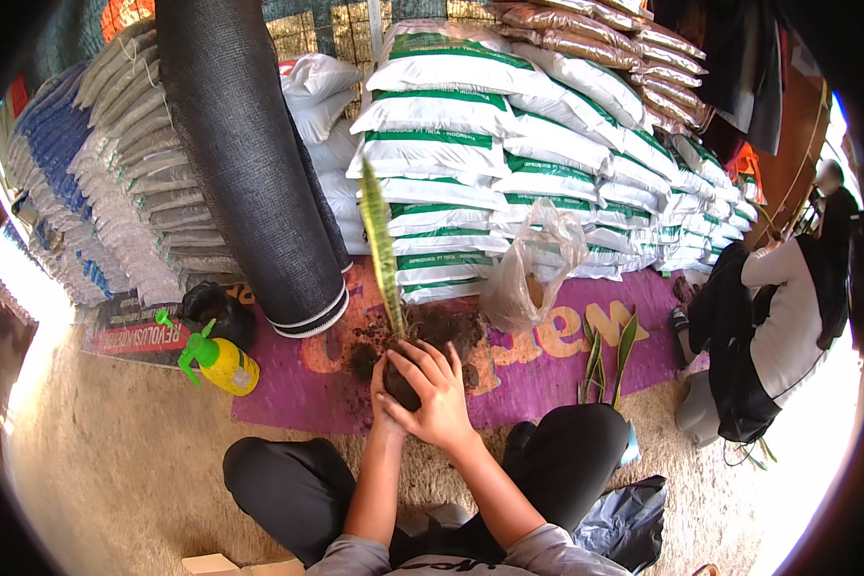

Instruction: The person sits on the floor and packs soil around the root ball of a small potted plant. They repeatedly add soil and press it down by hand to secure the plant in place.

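My left hand (385,401) and my right hand (432,396) are cupped around a dark, rounded root ball (400,384). From its top rises a snake plant leaf (378,245), long and green with yellow edges, leaning slightly left. Both hands press in from the sides, the right one with its fingers spread over the top. Loose dark soil (461,334) lies just beyond them on a purple banner (288,394). The underside of the root ball is hidden by my hands.
A yellow spray bottle (232,369) and a black bag (219,312) stand left. A black mesh roll (250,163) leans on stacked white sacks (442,154). A clear plastic bag (536,269) lies beyond the soil. More snake plants (600,360) and a seated person (778,298) are right.
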`<state>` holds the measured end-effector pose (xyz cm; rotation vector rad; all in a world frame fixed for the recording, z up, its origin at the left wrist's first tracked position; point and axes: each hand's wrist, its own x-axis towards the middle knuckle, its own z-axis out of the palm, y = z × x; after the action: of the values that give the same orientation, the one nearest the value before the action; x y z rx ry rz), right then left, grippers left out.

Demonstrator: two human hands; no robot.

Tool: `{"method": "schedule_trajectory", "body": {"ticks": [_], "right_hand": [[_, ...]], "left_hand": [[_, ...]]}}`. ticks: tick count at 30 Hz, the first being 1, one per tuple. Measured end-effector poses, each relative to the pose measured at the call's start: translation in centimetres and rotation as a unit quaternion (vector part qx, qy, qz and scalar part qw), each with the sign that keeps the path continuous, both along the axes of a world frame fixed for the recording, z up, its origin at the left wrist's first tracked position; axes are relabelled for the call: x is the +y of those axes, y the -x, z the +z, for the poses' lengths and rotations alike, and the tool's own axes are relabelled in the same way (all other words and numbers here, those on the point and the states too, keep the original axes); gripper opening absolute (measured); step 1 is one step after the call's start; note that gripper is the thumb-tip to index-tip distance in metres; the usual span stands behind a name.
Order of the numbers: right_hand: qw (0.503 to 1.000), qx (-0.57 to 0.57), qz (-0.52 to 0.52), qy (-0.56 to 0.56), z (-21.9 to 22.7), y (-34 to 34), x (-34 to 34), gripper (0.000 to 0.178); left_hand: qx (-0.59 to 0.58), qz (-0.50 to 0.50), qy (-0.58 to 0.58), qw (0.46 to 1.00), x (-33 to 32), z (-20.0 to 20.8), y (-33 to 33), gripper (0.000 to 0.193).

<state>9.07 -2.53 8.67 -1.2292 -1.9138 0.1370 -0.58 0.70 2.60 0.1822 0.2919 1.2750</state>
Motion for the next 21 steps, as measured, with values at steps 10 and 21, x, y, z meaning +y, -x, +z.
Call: {"method": "schedule_trajectory", "body": {"ticks": [10, 21], "right_hand": [[0.983, 0.176, -0.054, 0.014, -0.7, -0.7, 0.6, 0.069], [0.984, 0.158, -0.079, 0.016, -1.5, 0.2, 0.3, 0.069]], "left_hand": [[0.228, 0.051, -0.003, 0.972, 0.0, 0.6, 0.4, 0.052], [0.093, 0.000, -0.022, 0.995, 0.4, 1.2, -0.4, 0.049]]}}
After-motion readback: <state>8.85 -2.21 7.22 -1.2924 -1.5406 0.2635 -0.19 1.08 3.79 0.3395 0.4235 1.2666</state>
